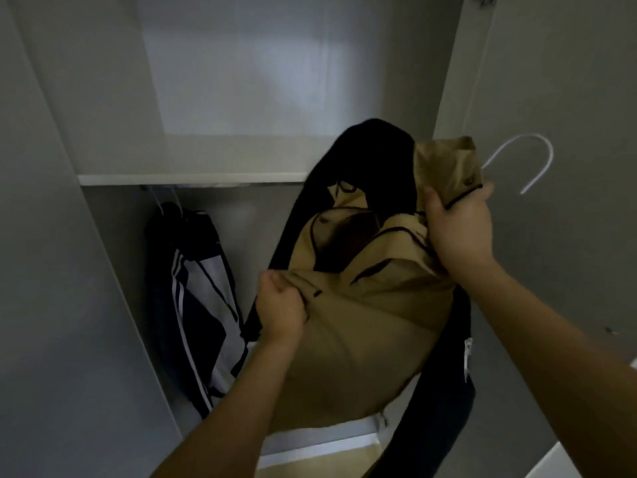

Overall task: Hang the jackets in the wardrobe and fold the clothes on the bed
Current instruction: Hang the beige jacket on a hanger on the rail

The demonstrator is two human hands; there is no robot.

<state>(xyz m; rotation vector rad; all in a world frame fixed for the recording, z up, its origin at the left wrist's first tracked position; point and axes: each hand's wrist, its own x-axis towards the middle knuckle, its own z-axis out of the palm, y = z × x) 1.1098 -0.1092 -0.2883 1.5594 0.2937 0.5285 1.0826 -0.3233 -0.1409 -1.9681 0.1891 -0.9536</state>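
Before the open wardrobe (pixel 103 98) stands a person with both bare arms stretched forward, and the grey cabinet fills nearly everything one can see from here: a pale back panel above, a white shelf (pixel 193 178) crossing at about mid-height, and under it a darker hanging space. Next in bulk is the tan jacket (pixel 362 332), held up in front of the right half of that space; it has dark piping along its seams and a black lining or second dark layer (I cannot say which) that rises behind the collar and trails down its right side. It is not on the rail but up in the air between the two hands, bunched and tilted, its collar end toward the upper right. Further left, inside the hanging space, a dark jacket with white stripes (pixel 200 298) hangs just below the shelf, well apart from the tan one at the top and close to it lower down. The right hand (pixel 458 229) is curled tight round the tan jacket's collar area, fingers wrapped over the cloth. The left hand (pixel 281 305) pinches a fold of the tan cloth lower down, at the jacket's left edge, thumb pressed against curled fingers. Smallest of all, a white hanger hook (pixel 524 160) sticks out beyond the right hand, its curve showing against the grey door (pixel 568 81).
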